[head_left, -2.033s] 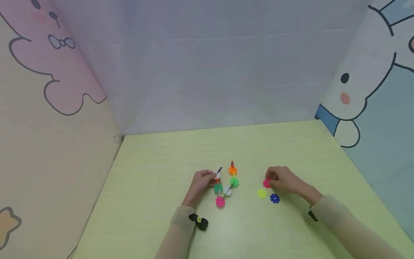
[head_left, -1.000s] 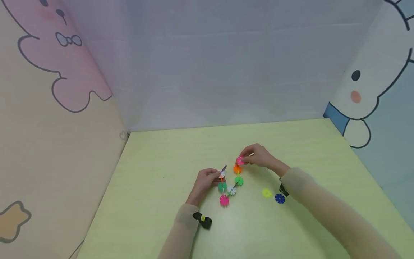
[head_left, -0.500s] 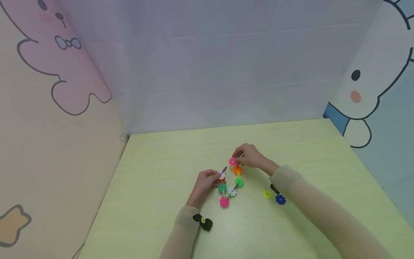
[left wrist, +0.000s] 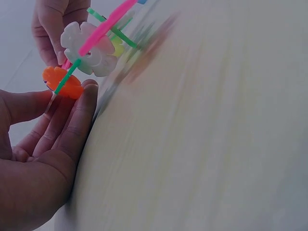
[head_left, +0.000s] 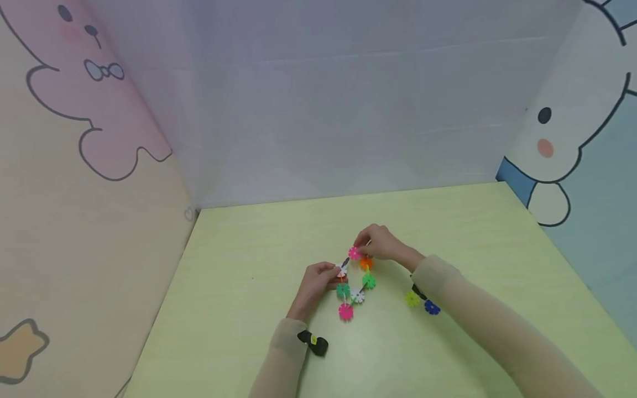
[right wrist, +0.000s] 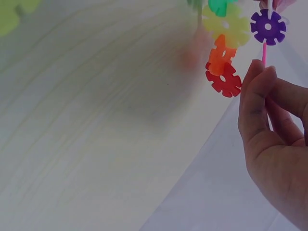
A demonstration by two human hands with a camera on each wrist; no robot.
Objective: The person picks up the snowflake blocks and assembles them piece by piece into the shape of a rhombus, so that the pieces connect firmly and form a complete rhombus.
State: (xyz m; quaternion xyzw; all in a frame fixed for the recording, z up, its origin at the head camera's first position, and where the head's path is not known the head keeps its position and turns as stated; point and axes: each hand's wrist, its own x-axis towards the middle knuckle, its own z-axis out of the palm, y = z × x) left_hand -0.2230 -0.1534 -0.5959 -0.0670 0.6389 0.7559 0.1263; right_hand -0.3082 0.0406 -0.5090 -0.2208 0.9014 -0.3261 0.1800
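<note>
A U-shaped chain of slotted plastic snowflake discs is held over the table, with a pink disc (head_left: 345, 312) at its near bend. My left hand (head_left: 314, 284) pinches the white disc (head_left: 342, 271) on its left arm, where a purple disc (right wrist: 268, 27) forms the end. Between right thumb and fingers, my right hand (head_left: 380, 242) pinches another pink disc (head_left: 354, 253). In the right wrist view this disc stands edge-on, its edge right at the purple disc's rim. The chain's other arm has an orange disc (head_left: 366, 263) and a red disc (right wrist: 224, 79) at its end.
A loose yellow disc (head_left: 412, 299) and a dark blue disc (head_left: 432, 307) lie on the table (head_left: 239, 309) beside the right forearm, the blue one partly covered. Behind the table hangs a pale curtain (head_left: 318, 121). Printed side panels flank it.
My right hand has brought the pink disc from the loose discs on the right, past the chain's orange and red end, leftward to the purple disc. My left hand keeps its hold on the white disc.
</note>
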